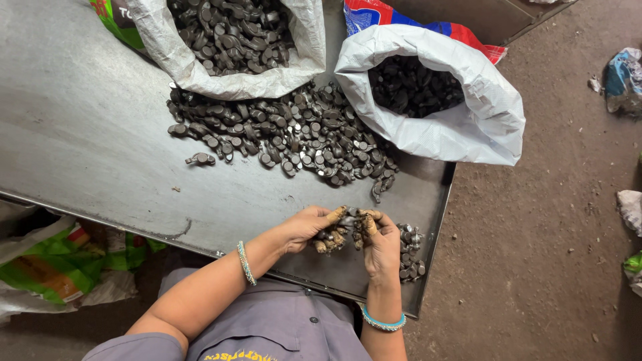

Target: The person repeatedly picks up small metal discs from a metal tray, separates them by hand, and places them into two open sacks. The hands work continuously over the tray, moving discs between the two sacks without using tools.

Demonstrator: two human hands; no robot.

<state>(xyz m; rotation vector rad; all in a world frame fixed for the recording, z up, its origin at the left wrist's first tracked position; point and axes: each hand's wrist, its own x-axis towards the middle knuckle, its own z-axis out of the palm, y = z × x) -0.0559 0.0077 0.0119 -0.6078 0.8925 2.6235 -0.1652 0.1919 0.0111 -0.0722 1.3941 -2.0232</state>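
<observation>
1. Nearest the camera, a grey shirt collar (281,327).
2. Left hand (309,226) and right hand (379,242), curled closed, cradle small dark metal forged parts (342,234) above the grey steel table (87,134).
3. Sorting appears underway; a loose pile (294,134) waits mid-table.

Shirt: I see a grey short-sleeved top with a buttoned placket and yellow stitched lettering low on the chest.
Left wrist: a thin beaded bangle (246,263), pale green and silver.
Right wrist: a broader turquoise bangle (382,322).
Left hand (309,226): bare, fingertips wrapped in grimy tan tape.
Right hand (379,242): bare too, with the same soiled tan wrapping on the fingers (370,224).
</observation>
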